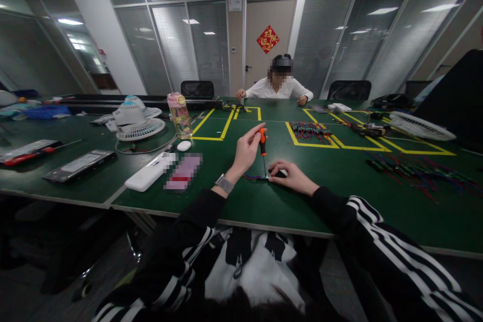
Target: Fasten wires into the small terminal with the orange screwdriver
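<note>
My left hand (247, 151) grips the orange and black handle of a screwdriver (263, 142), which stands nearly upright. Its tip meets a small green circuit board (263, 177) lying on the table. Red and blue wires (250, 176) run out from the board's left side. My right hand (290, 176) rests on the table with its fingertips closed at the board's right end, holding it. Beneath those fingers shows a small black object (278, 174), too hidden to name.
On the left are a white power bank (149, 173), a pink phone-like item (183, 173), a bottle (180, 115) and fans (139, 129). Wired boards lie inside yellow tape (311, 132) and in a pile (418, 171) at right. A co-worker (278, 88) sits opposite.
</note>
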A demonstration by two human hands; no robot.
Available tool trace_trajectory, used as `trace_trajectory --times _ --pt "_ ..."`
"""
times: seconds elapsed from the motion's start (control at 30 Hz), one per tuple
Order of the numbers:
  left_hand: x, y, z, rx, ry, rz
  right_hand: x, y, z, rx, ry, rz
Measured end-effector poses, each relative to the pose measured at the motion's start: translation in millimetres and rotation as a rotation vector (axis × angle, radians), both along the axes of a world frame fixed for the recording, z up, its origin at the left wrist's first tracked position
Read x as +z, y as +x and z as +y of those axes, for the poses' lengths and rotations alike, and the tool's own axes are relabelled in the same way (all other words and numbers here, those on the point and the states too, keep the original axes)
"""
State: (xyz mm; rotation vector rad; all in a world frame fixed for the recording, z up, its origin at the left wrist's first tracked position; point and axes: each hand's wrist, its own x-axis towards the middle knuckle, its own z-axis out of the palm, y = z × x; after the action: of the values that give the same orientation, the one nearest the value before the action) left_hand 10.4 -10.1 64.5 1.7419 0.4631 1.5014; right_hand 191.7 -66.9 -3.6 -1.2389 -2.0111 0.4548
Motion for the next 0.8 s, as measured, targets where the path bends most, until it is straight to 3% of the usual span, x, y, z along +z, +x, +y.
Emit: trace_trajectory --times 0.1,0.27,0.37,0.6,0.8 --pt "-0.8 2 -2 -0.046 -0.003 -0.012 0.5 -1 -1 0.0 -0.012 0.006" --pt "0.9 2 -11 0.131 0.176 0.049 1.3 -2 -2 0.014 -0.037 0.014" --pt "2.7 2 -15 0.164 0.228 0.083 2.2 -3 -2 0.002 -0.052 -0.009" --pt "2.9 2 -15 -0.015 0.128 0.066 3.5 -5 -2 -0.023 -0.066 -0.011" --pt "3.2 1 -16 0.144 0.202 0.091 2.9 -5 -2 -0.024 -0.055 -0.007"
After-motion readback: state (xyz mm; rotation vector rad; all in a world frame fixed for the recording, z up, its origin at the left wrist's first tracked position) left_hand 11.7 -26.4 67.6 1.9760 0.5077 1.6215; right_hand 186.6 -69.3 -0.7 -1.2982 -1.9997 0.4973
